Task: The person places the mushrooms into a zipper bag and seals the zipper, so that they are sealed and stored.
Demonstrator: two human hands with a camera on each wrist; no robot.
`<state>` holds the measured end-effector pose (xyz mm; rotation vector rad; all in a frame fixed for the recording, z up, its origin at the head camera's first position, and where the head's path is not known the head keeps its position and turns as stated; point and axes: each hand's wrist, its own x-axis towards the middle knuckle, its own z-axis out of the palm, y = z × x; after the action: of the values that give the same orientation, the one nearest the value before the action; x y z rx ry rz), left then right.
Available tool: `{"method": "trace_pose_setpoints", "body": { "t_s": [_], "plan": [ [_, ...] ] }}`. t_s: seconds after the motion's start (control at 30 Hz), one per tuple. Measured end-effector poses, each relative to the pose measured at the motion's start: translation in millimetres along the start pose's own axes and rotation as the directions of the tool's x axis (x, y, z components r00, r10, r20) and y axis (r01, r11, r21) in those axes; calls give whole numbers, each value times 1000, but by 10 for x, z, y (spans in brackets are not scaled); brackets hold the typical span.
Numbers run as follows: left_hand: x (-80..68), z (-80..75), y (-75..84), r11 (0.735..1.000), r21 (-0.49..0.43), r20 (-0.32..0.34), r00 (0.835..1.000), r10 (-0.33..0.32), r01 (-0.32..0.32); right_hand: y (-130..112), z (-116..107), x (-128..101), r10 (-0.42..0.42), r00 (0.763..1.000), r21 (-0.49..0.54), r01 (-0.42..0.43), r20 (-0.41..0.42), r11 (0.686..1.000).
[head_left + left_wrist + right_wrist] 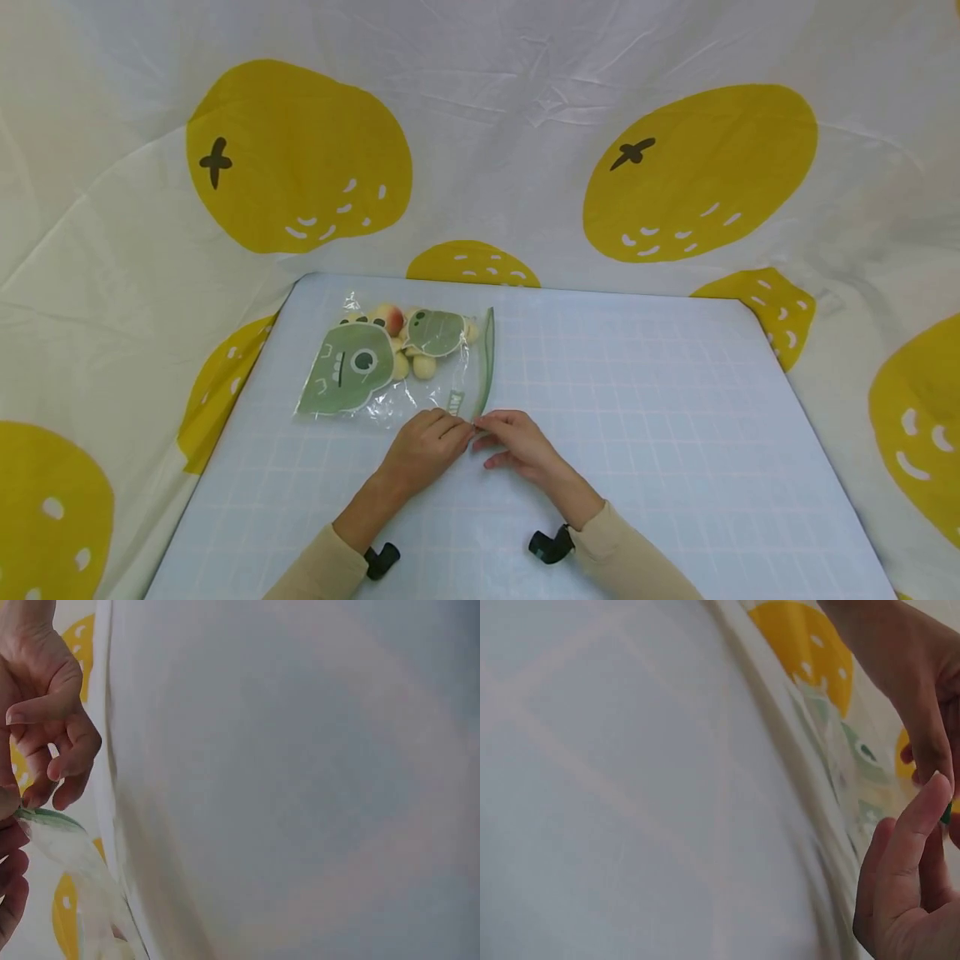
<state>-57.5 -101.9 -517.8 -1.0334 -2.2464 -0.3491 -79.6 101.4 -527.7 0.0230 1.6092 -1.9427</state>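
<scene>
A clear zip bag [467,375] printed with green cartoon dinosaurs lies on the table, its green zip edge [489,350] to the right. Inside show rounded cream-yellow pieces [424,367] and a red-tinged one [393,320]. My left hand [429,450] grips the near end of the zip edge. My right hand [521,443] meets it there, thumb and forefinger pinching the same corner while the other fingers stay loosely bent. In the left wrist view the green strip [54,818] runs from the fingertips. A bit of green [946,815] shows between the fingers in the right wrist view.
The table [637,400] has a pale cover with a faint grid. Behind and beside it hangs a white cloth [495,167] with large yellow fruit prints. Black wrist devices [551,546] sit under both beige sleeves [630,554].
</scene>
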Motion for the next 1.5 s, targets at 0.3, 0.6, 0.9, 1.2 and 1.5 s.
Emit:
{"method": "trace_pose_setpoints", "body": {
  "t_s": [0.3,0.6,0.9,1.2,1.5],
  "plan": [
    [-21,0,-17,1000,-1,17,1000,12,-12,2,9,-13,30,999,14,-30,-27,999],
    [-12,14,-35,998,-6,-14,998,57,-57,23,7,10,49,997,31,-47,-63,998],
    [12,13,-42,998,-3,-20,998,61,-61,-8,1,82,48,992,38,-44,-115,998],
    [22,13,-58,999,-41,-43,999,31,-33,-127,-39,243,55,980,54,-46,-190,997],
    [42,-17,-77,999,-41,-54,998,24,-26,-229,-123,436,43,966,53,-31,-255,998]
  ]
}}
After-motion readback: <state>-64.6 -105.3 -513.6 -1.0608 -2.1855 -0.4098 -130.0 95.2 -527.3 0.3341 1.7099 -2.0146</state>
